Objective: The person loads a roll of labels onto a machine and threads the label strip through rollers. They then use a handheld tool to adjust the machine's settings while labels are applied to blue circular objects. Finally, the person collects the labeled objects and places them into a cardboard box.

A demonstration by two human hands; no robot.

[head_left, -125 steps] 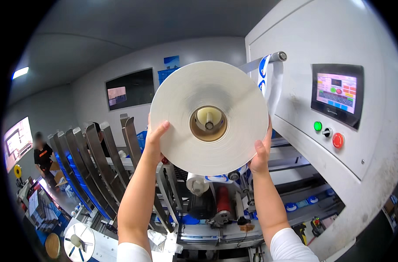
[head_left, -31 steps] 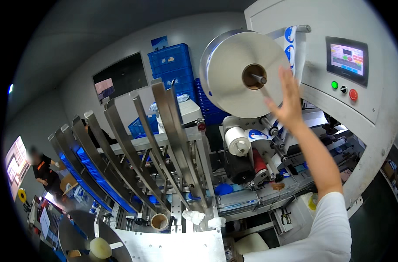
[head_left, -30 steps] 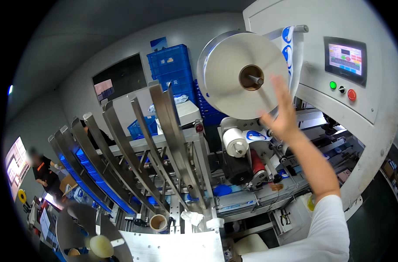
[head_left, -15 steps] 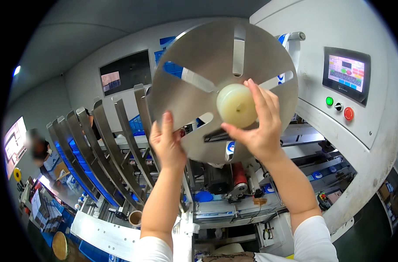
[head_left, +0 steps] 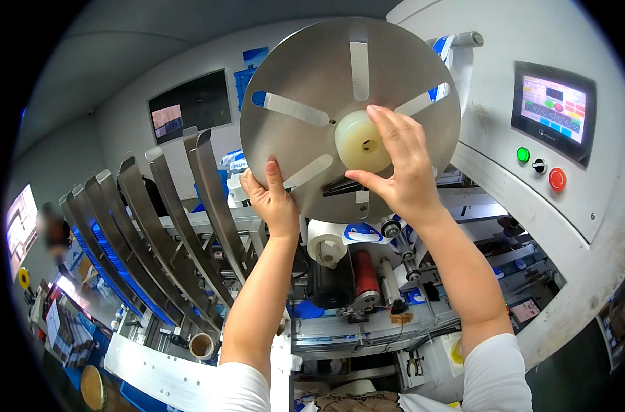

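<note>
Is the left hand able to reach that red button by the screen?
Probably not easily: the left hand rests on the metal disc's lower left edge, and the red button sits far right, beyond the right hand and its forearm.

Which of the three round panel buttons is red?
The lowest, rightmost button, below the touchscreen; the green one is leftmost and the small dark one sits between.

The slotted metal disc [head_left: 312,82] hides the spindle behind it. The right hand [head_left: 401,172] covers part of the cream hub [head_left: 357,141]. A person [head_left: 51,230] far left is blurred.
</note>
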